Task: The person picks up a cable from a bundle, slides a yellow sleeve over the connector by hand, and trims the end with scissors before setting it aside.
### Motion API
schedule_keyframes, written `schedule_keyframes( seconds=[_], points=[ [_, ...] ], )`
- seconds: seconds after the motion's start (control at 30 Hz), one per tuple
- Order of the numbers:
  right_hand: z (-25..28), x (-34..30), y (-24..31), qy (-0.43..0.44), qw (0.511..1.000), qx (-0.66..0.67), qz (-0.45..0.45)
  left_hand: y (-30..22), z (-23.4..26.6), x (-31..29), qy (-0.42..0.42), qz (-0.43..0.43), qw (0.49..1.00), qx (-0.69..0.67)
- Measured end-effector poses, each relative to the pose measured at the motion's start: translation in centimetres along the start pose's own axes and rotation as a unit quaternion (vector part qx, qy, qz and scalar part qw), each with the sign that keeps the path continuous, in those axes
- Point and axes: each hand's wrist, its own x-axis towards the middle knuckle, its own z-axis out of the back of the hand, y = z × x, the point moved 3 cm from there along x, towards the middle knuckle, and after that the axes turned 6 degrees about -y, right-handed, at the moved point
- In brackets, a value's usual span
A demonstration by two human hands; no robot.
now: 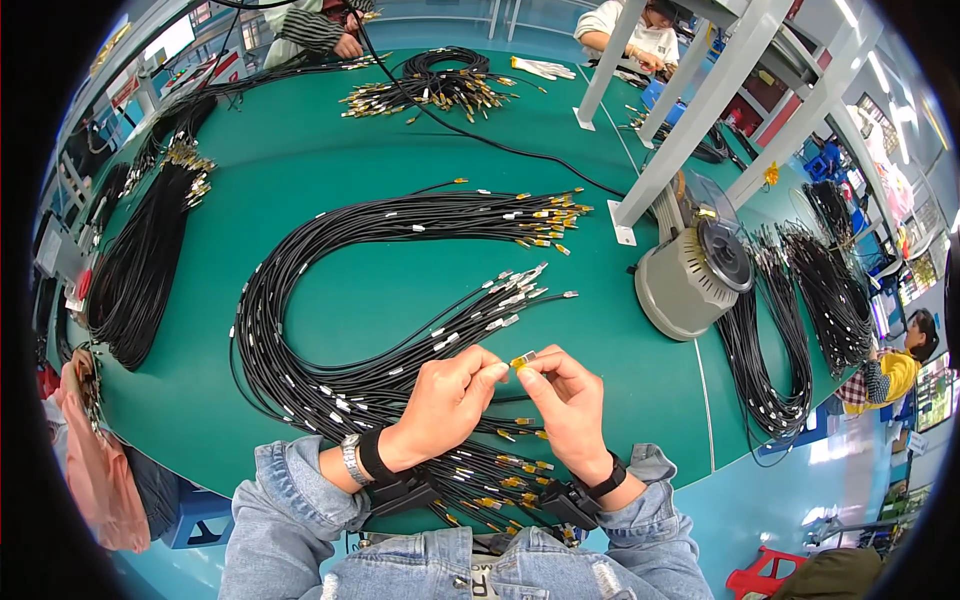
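Green table (330, 170), one yellow connector (521, 360) in the pinching grip of two hands: left hand (445, 400), right hand (570, 400).

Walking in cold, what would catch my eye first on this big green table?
First, the big loop of black cables curling across the middle of the green table, their gold and silver tips fanned out. At the near edge, the left hand and right hand pinch a small yellow connector between their fingertips. To the right stands a grey round machine, with more black bundles beyond it.
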Motion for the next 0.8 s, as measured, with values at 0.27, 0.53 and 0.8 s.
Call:
schedule_keyframes(
  seconds=[0.27, 0.53, 0.8],
  points=[
    [-0.12, -0.14, -0.33, -0.018, 0.999, 0.021, -0.019, 0.56, -0.12, 0.04, 0.038, 0.087, 0.99, -0.102],
    [-0.11, -0.21, -0.5, -0.027, 0.999, 0.017, -0.023, 0.74, -0.02, 0.08, 0.062, 0.141, 0.976, -0.154],
    [0.12, -0.09, -0.67, -0.022, 0.998, 0.028, -0.05, 0.67, 0.01, 0.15, 0.067, 0.132, 0.977, -0.153]
  ],
)
